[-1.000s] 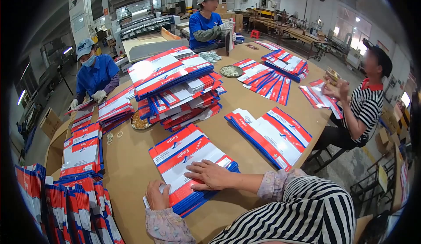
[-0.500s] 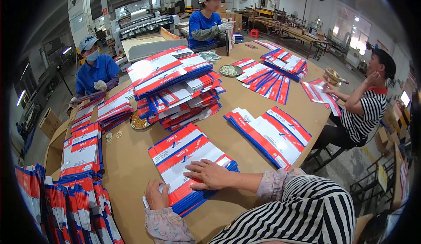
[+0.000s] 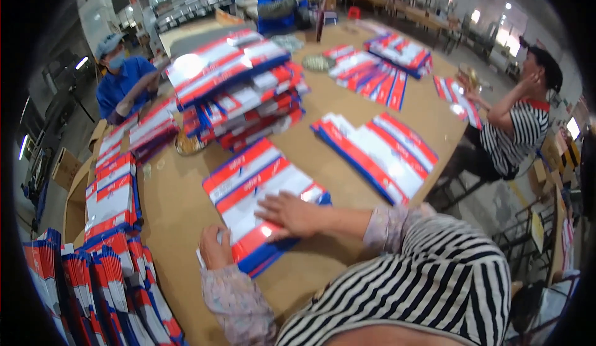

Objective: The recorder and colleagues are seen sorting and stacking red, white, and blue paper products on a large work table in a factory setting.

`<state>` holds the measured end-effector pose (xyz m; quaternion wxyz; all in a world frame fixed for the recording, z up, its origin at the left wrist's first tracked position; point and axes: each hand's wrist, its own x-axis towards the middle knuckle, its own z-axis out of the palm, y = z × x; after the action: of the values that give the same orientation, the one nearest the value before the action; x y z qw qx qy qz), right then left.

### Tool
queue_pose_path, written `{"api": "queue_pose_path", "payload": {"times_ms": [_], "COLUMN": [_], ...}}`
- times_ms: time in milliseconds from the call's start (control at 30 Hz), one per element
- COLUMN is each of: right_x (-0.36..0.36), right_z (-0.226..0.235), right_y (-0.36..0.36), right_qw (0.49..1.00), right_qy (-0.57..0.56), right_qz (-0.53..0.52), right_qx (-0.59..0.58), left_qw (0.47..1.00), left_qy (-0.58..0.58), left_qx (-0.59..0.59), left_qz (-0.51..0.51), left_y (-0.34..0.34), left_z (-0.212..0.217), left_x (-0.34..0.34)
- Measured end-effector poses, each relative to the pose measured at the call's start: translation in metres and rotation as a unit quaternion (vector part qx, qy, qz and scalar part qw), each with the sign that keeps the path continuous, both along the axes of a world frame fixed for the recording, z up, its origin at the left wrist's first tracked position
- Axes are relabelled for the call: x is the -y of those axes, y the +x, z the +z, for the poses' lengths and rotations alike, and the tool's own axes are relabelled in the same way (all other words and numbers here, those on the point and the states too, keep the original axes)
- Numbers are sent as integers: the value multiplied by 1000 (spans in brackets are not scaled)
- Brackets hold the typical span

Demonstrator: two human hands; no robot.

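Two dishes [image 3: 318, 70] hold blurred contents — right fingers [image 3: 273, 208] spread on packages [image 3: 251, 187], left fingers [image 3: 210, 234] curled — grip unclear.

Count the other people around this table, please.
3: one blue-shirted person at left, a second blue-shirted person at the far side, partly out of frame, and a striped-shirted person at right. Others may be hidden.

The right hand [image 3: 290, 214] is covering part of the stack [image 3: 251, 187], whose print is blurring. Left of the left hand [image 3: 216, 247], upright packets [image 3: 113, 284] are running past the lower edge; beyond both hands, a co-worker [image 3: 277, 7] is being cropped at the head.
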<state>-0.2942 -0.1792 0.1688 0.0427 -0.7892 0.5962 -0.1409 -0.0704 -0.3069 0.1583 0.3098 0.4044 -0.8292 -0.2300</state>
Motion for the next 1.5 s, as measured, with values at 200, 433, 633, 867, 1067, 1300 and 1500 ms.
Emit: {"api": "queue_pose_path", "payload": {"times_ms": [200,433,633,867,1067,1300,1500], "right_x": [-22,-47,-90,-149,-131,-104,-38], "right_z": [16,48,132,168,-4,47,51], "right_y": [-4,-9,-73,-136,-155,-125,-35], "right_qw": [999,995,994,891,856,950,1000], "right_qy": [-6,65,-95,-269,224,35,-3], "right_qz": [23,56,38,-339,-465,-310,2], "right_qx": [-49,-39,29,-134,-41,-22,-8], "left_qw": [997,978,962,992,994,998,996], "left_qy": [50,187,257,87,28,-17,-71], "left_qx": [-15,-24,-54,49,94,37,40], "left_qz": [-58,-85,-72,-80,-47,-54,-24], "left_y": [-4,15,28,13,4,6,5], "left_z": [15,9,6,5,10,-1,11], "left_x": [-6,1,12,-6,-12,-5,-7]}}
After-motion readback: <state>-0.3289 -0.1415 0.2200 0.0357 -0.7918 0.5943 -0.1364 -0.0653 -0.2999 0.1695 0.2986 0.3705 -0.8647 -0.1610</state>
